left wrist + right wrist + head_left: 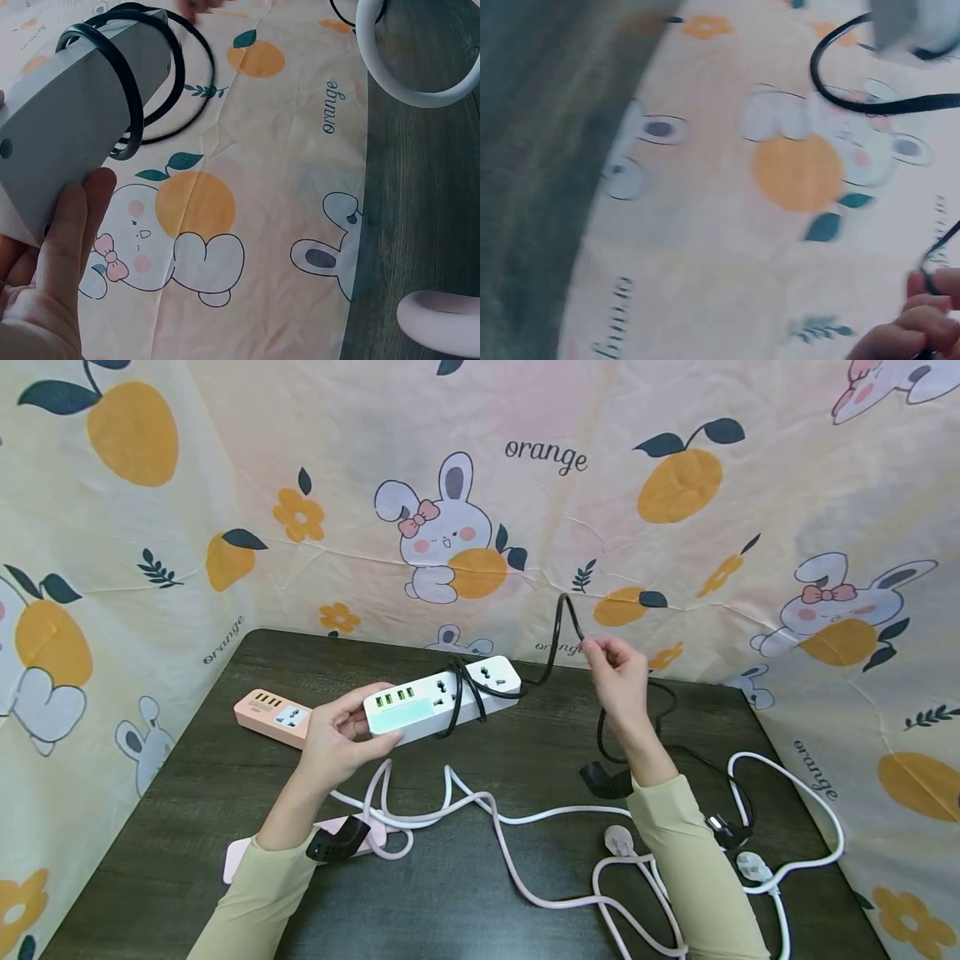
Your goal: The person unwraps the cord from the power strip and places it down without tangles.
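My left hand [347,731] grips one end of a white power strip [405,720], holding it raised and tilted over the table. Fingers spread along its underside in the left wrist view. A black cord [454,693] loops around the strip's other end. From there the cord arcs up to my right hand [621,681], which pinches it between thumb and fingertips. The rest of the black cord drops behind the right forearm to a black plug [726,832] on the table. In the right wrist view, the pinching fingers [922,330] show at the lower right corner.
An orange-pink power strip [262,714] lies behind the left hand. A pale pink strip [238,857] is partly under the left forearm. White cords [555,814] with white plugs [618,839] tangle across the table's front and right. A patterned cloth [315,468] hangs around the table.
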A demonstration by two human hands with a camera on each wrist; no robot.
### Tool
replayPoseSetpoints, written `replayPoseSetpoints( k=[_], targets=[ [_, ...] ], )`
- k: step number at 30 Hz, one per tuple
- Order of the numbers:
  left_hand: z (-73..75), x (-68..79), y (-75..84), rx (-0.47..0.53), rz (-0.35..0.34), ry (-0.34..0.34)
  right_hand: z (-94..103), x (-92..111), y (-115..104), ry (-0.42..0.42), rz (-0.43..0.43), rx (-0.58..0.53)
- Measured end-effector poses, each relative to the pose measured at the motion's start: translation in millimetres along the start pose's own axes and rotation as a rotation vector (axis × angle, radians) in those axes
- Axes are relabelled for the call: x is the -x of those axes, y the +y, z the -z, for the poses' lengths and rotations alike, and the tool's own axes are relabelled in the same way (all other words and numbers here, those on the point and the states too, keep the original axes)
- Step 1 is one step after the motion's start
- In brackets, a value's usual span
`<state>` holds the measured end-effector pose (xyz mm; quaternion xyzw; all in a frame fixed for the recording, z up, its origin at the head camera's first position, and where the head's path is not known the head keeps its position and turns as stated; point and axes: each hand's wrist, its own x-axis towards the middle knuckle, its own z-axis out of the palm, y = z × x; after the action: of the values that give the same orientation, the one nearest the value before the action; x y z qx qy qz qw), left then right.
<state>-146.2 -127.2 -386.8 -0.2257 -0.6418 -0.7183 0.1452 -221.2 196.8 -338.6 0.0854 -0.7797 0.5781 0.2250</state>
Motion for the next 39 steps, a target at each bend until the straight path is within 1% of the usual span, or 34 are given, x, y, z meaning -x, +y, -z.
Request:
replayPoseSetpoints(
  k=[2, 4, 6, 9, 11, 14, 18, 27, 31, 34, 39],
  targets=[
    [0.3, 0.0, -0.5, -0.006, 0.0, 0.005, 6.7, -2.7, -8.4, 0.054, 0.076, -0.161],
    [0.6, 0.0, -0.9, -0.01, 0.002, 0.014, 14.5, -3.3, -17.1, 0.081, 0.135, -0.322],
    [0.9, 0.2, -1.1, -0.012, 0.001, 0.022, 23.3, -2.4, -24.2, 0.091, 0.182, -0.467],
    [1.0, 0.4, -1.4, -0.008, -0.002, 0.034, 38.0, 2.3, -29.9, 0.088, 0.238, -0.624],
    [0.5, 0.1, -1.5, -0.003, -0.005, 0.043, 48.9, 7.1, -30.0, 0.089, 0.272, -0.674],
    [-0.2, 0.0, -1.8, 0.002, -0.007, 0.055, 64.4, 15.9, -26.1, 0.115, 0.302, -0.705],
    [-0.7, 0.4, -2.6, 0.012, -0.006, 0.069, 83.6, 29.0, -13.1, 0.15, 0.299, -0.675],
    [-0.9, 1.0, -2.9, 0.025, -0.01, 0.09, 114.3, 57.4, 21.0, 0.134, 0.219, -0.549],
    [-1.0, 1.5, -2.4, 0.02, -0.009, 0.098, 126.8, 67.1, 32.3, 0.144, 0.199, -0.478],
    [-0.7, 1.6, -2.6, 0.017, -0.008, 0.1, 136.5, 74.4, 40.0, 0.159, 0.166, -0.394],
    [0.8, 1.2, -3.0, 0.014, -0.014, 0.106, 150.7, 86.1, 49.3, 0.118, 0.113, -0.262]
  ],
)
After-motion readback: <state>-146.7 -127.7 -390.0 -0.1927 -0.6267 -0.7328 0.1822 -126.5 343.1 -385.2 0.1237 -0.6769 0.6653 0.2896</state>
